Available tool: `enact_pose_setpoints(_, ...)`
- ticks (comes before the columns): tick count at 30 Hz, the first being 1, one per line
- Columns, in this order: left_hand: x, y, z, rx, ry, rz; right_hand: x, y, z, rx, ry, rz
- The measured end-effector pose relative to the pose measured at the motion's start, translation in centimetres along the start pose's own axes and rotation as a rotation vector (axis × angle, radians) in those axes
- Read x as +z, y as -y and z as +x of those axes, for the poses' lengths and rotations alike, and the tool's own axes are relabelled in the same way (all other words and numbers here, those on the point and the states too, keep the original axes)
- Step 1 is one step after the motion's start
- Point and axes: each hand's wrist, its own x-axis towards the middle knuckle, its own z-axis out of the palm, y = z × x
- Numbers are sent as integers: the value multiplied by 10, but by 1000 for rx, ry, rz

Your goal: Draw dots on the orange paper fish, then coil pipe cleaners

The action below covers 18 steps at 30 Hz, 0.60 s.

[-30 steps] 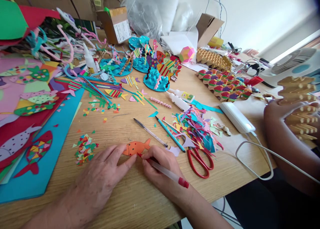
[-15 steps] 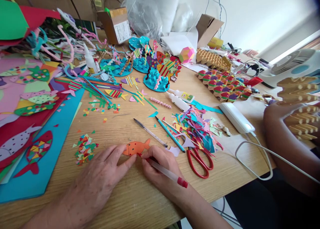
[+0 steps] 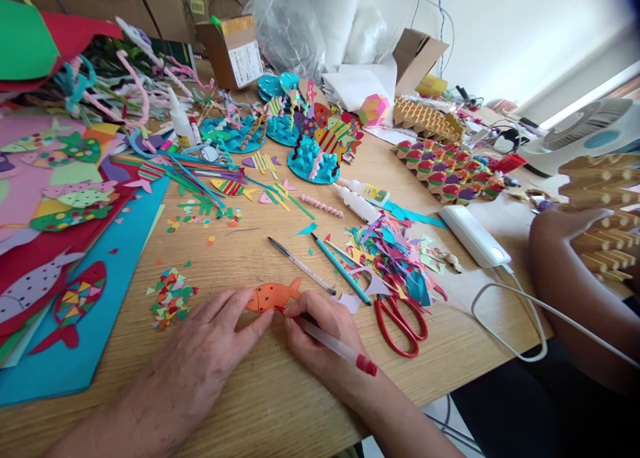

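Observation:
An orange paper fish (image 3: pixel 274 296) with dark dots lies on the wooden table, its tail pointing right. My left hand (image 3: pixel 205 338) grips the fish's head end, with the thumb along its lower edge and the fingers at its left. In my right hand (image 3: pixel 323 331) is a red pen (image 3: pixel 340 347), its red-capped end pointing back toward me. The pen's tip meets the lower edge of the fish, partly covered by my fingers. Beyond my hands lie a black pen (image 3: pixel 301 266) and a teal pen (image 3: pixel 341 269).
Red-handled scissors (image 3: pixel 400 328) lie right of my hand beside a heap of paper scraps (image 3: pixel 400 258). Small paper bits (image 3: pixel 173 298) sit at left, near blue sheets (image 3: pixel 115 291). Glue bottles (image 3: pixel 357 205) stand farther back. At right, another person's arm (image 3: pixel 575 278) holds egg-carton card (image 3: pixel 600 231).
Hardly anything differs. My right hand and the red pen have shifted very slightly; the orange fish and my left hand stay in place.

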Motion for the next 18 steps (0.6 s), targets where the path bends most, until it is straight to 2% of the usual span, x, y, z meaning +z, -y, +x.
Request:
enact_pose_setpoints(4, 3, 0, -2, -10, 21, -24, 0, 0, 0, -7, 10, 16)
enact_pose_setpoints(10, 4, 0, -2, 0, -24, -8, 0, 0, 0, 13, 7, 18)
enact_pose_setpoints(18, -5, 3, 4, 76, -15, 46, -1, 0, 2, 2, -6, 27)
